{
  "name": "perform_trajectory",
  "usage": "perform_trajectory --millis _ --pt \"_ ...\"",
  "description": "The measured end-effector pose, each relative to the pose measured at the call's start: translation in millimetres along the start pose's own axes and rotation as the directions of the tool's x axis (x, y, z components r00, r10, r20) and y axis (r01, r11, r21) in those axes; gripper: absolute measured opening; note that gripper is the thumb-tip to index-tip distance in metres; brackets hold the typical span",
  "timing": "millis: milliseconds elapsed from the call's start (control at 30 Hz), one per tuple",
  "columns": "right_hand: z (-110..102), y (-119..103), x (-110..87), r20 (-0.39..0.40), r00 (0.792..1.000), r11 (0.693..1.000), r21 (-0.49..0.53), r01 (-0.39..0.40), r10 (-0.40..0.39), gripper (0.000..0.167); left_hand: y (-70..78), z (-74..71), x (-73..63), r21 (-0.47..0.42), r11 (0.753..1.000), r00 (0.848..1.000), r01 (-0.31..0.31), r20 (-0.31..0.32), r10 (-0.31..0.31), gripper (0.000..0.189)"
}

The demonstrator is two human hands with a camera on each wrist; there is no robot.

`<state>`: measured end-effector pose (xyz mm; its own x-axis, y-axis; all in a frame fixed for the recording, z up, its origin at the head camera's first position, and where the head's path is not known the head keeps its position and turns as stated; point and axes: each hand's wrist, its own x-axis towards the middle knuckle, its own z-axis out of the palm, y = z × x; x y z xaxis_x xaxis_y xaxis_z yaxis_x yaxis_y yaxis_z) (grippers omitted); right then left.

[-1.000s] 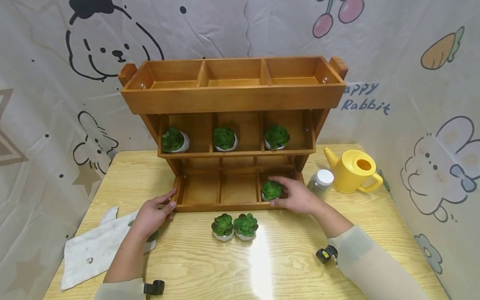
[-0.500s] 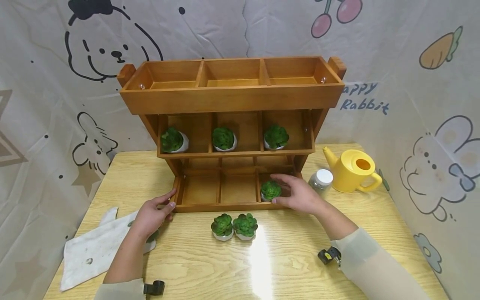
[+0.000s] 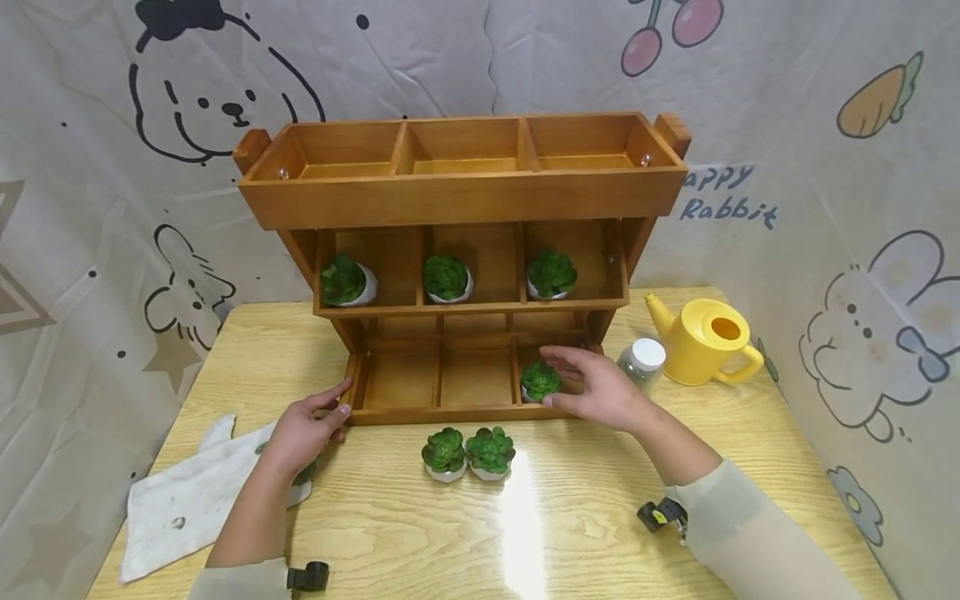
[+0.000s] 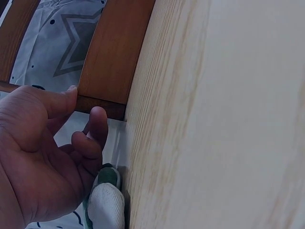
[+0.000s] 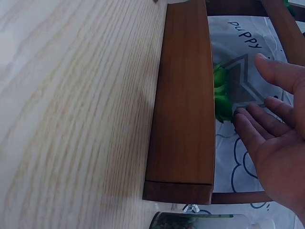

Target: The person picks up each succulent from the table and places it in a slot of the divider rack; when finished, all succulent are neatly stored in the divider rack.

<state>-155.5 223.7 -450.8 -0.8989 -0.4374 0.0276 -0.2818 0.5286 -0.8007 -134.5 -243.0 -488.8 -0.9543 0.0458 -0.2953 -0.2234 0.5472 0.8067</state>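
Observation:
In the head view, a small potted succulent [image 3: 540, 381] sits in the right compartment of the bottom tier of a brown wooden shelf [image 3: 465, 200]. My right hand [image 3: 596, 390] is just right of it, thumb and fingers spread; the right wrist view shows the fingertips close to the green leaves [image 5: 221, 95]. My left hand [image 3: 306, 427] touches the shelf's lower left corner with thumb and forefinger, the other fingers loosely bent. Two more potted succulents, one at left [image 3: 444, 454] and one at right [image 3: 491, 452], stand side by side on the table before the shelf.
Potted succulents fill each middle-tier compartment, including the left [image 3: 348, 281]. Right of the shelf stand a white-lidded jar [image 3: 642, 362] and a yellow watering can [image 3: 707, 337]. A white cloth glove [image 3: 187, 500] lies by my left forearm. Printed cloth [image 3: 480, 58] backs the table.
My right hand has loosened from the potted succulent and drawn slightly right, while the pot stays in its compartment. The left hand has not visibly moved.

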Motion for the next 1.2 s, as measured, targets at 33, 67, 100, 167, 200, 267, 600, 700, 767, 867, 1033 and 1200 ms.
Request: perform_trajectory --millis 33,67,100,167,200,267,600,700,767,867,1033,1200 --pt "0.0 -0.7 -0.2 0.001 1.0 1.0 0.003 0.002 -0.002 0.072 0.0 0.0 0.1 -0.001 1.0 1.0 0.001 0.0 -0.001 0.054" --pt "0.1 -1.5 -0.5 0.002 1.0 1.0 0.007 0.002 -0.002 0.072 0.0 0.0 0.2 -0.001 1.0 1.0 0.002 0.0 -0.002 0.054" --pt "0.3 -2.5 -0.9 0.005 1.0 1.0 0.012 0.004 -0.004 0.072 -0.1 0.0 0.4 0.0 1.0 1.0 0.002 -0.001 -0.002 0.054" --pt "0.8 -4.7 -1.8 0.014 1.0 1.0 0.029 0.001 -0.001 0.072 -0.3 0.1 0.7 0.001 1.0 1.0 0.0 -0.003 0.0 0.054" --pt "1.2 -6.1 -2.2 0.02 1.0 0.999 0.04 -0.003 0.002 0.071 -0.3 0.1 0.9 0.0 1.0 1.0 -0.001 -0.004 0.001 0.054" --pt "2.3 -8.6 -3.2 0.032 0.999 0.999 0.054 -0.005 0.003 0.072 -0.5 0.2 1.3 0.001 1.0 1.0 -0.003 -0.004 0.003 0.054" --pt "15.6 -12.2 -5.6 0.048 0.997 0.996 0.067 0.062 -0.065 0.07 -0.9 0.3 2.3 -0.006 1.0 1.0 -0.026 -0.002 0.026 0.053" --pt "20.4 -12.2 -6.4 0.05 0.995 0.993 0.079 0.083 -0.087 0.07 -0.8 0.4 2.1 -0.004 1.0 1.0 -0.021 -0.004 0.021 0.054" --pt "23.0 -12.9 -7.3 0.057 0.995 0.993 0.089 0.083 -0.088 0.07 -0.8 0.3 2.0 -0.001 1.0 1.0 -0.018 -0.004 0.018 0.054" --pt "26.7 -13.6 -8.5 0.071 0.993 0.991 0.099 0.086 -0.093 0.069 -0.9 -0.1 1.7 0.0 1.0 1.0 -0.015 -0.002 0.015 0.054" --pt "32.7 -15.4 -8.9 0.098 0.989 0.989 0.108 0.099 -0.109 0.068 -1.5 -0.7 1.1 -0.005 1.0 1.0 -0.014 0.001 0.014 0.054" --pt "38.5 -16.4 -10.2 0.14 0.984 0.987 0.13 0.089 -0.107 0.068 -1.2 -0.7 0.1 -0.012 1.0 1.0 -0.01 0.004 0.01 0.054"
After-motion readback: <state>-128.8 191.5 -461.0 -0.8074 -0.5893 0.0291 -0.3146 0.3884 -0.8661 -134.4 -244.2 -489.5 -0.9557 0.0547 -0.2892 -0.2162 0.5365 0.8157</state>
